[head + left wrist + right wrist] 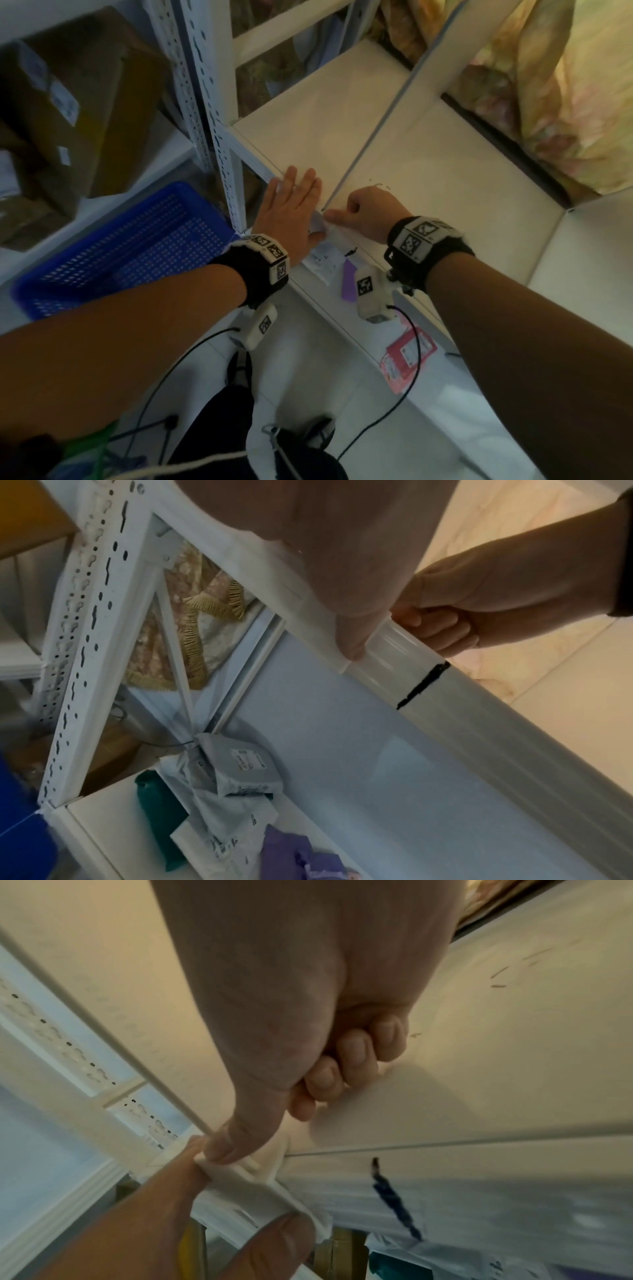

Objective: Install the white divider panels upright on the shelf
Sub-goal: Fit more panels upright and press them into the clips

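A thin white divider panel point(387, 113) stands upright on the white shelf point(445, 192), running from the front edge to the back. Its front end sits in a small white clip point(320, 222) point(246, 1175) on the shelf's front lip. My left hand point(294, 202) lies flat on the shelf just left of the panel, fingers straight, with its thumb point(352, 642) against the clip's front. My right hand point(370, 212) is on the panel's right side with fingers curled into the palm. Its thumb point(232, 1139) presses down on the clip's top.
A black mark point(351, 253) crosses the shelf's lip right of the clip. A perforated white post point(212, 113) stands at the shelf's left end, with a blue basket point(130, 246) and cardboard boxes point(68, 102) beyond. Parcels point(232, 767) lie on the lower shelf. Patterned fabric point(565, 85) hangs behind.
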Demonstrator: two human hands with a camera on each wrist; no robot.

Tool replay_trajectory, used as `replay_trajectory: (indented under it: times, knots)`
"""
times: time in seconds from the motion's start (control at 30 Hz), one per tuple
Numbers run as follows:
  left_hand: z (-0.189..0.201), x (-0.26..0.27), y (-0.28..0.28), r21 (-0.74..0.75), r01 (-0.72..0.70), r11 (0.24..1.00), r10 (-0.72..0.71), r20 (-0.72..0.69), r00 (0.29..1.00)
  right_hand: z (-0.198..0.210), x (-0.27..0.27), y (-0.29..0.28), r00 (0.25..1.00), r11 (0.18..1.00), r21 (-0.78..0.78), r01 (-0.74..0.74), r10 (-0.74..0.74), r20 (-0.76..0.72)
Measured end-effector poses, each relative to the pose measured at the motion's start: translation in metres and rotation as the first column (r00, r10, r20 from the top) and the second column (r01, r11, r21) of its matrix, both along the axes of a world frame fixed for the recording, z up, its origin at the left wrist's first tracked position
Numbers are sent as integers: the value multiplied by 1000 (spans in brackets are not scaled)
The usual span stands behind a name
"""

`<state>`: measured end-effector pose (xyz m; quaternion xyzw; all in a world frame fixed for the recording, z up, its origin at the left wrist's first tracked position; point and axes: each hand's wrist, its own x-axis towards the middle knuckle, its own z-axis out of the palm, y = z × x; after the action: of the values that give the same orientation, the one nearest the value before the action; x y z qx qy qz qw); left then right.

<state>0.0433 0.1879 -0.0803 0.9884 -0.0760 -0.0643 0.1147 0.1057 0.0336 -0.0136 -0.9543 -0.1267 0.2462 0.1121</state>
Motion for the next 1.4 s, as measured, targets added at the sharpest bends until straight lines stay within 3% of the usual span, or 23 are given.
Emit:
replay_trajectory:
  times: [0.17,0.33,0.73,1.1,1.4]
  knots:
    - [3,-1,-1,63,16,998,-13,-35,999,0,-3,-3,1000,1000,21,11,-12,17]
    - [1,-11,-21,121,116,986,-111,-49,993,10,-7,-21,999,999,-54,1,-4,-43]
    - [2,-19,-35,68,97,993,-93,-51,994,-4,-29,-41,999,997,60,49,-48,-20]
    - [-2,-16,-33,85,116,990,-114,-29,993,-6,-21,-43,999,999,36,19,-17,-52]
    - [4,-12,-26,58,191,980,-185,-99,978,2,-21,-43,990,1000,9,11,-10,-139]
